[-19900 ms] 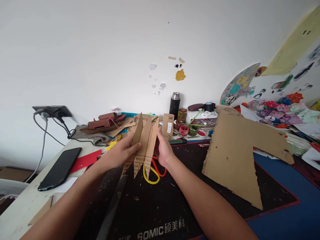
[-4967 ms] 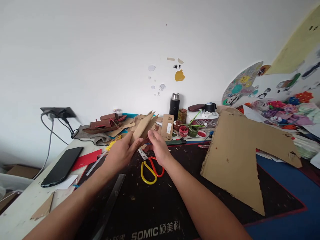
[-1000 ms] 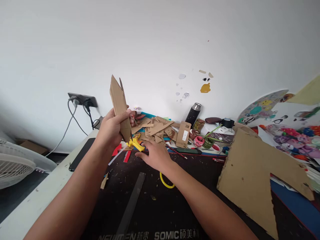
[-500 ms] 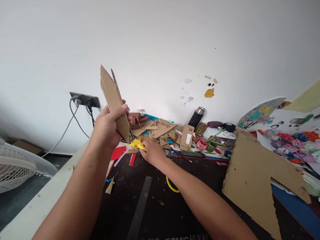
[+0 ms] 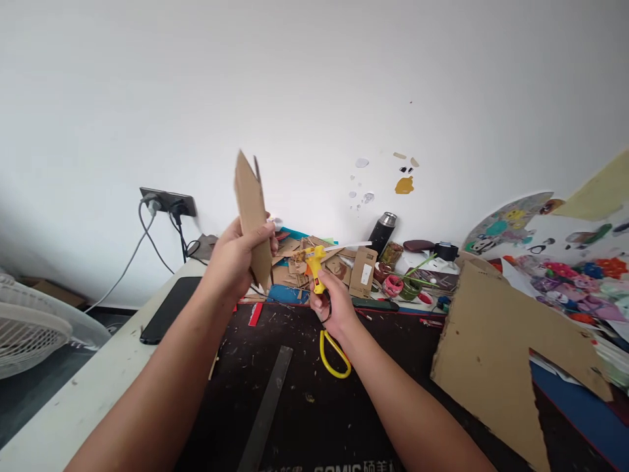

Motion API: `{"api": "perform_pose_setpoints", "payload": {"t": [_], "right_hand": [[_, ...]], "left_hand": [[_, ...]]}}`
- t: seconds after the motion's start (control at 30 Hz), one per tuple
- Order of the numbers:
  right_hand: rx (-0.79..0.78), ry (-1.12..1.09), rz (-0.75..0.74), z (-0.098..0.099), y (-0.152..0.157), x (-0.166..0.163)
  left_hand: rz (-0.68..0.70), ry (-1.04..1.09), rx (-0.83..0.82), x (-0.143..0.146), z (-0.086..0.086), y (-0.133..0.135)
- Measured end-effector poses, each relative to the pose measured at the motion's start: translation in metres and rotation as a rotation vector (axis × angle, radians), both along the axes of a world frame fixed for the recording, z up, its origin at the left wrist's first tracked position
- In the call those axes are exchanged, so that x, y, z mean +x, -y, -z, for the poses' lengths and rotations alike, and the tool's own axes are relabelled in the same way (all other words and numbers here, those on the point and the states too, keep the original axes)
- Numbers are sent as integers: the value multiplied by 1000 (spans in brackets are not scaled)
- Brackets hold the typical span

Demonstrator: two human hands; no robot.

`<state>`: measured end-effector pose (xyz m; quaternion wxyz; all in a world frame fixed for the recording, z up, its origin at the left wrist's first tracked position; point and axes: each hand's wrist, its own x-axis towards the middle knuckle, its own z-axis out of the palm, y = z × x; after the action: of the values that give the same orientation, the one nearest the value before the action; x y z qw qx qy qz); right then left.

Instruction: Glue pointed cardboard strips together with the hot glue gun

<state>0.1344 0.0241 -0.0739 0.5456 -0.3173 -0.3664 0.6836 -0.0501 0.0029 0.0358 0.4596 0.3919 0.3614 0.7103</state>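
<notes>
My left hand (image 5: 238,252) is closed around a folded cardboard piece (image 5: 249,203), held upright with its pointed end up. In my right hand (image 5: 334,301) is a yellow hot glue gun (image 5: 314,259), gripped by its handle. Its nozzle points left toward the cardboard but does not touch it, and a white glue stick (image 5: 348,246) sticks out of its back. Below my right hand lies a yellow scissors handle (image 5: 335,375) on the dark mat (image 5: 314,426). A flat ruler-like strip (image 5: 268,406) rests on the mat between my forearms.
Cardboard scraps (image 5: 282,272) are heaped by the wall. A black thermos (image 5: 382,231) leans behind paint jars (image 5: 393,285). At the right is a large cut cardboard sheet (image 5: 481,347). A phone (image 5: 174,308) lies left of my arm, and a white fan (image 5: 34,328) stands beyond the table edge.
My right hand has lifted the glue gun and drawn it to the right, turning it so its nozzle faces left. My left hand has shifted right and slightly down with the cardboard.
</notes>
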Motion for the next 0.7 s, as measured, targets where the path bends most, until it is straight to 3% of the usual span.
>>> {"api": "perform_pose_setpoints", "payload": {"t": [0.23,0.47,0.7], "right_hand": [[-103,-129,-92,3,8,38],[-85,-119,-185,22,12,58],[-8,-65,-175,10,18,70]], "left_hand": [[219,-188,-90,36,18,8],[270,-222,-140,44,29,4],[275,-236,-154,44,40,-2]]}}
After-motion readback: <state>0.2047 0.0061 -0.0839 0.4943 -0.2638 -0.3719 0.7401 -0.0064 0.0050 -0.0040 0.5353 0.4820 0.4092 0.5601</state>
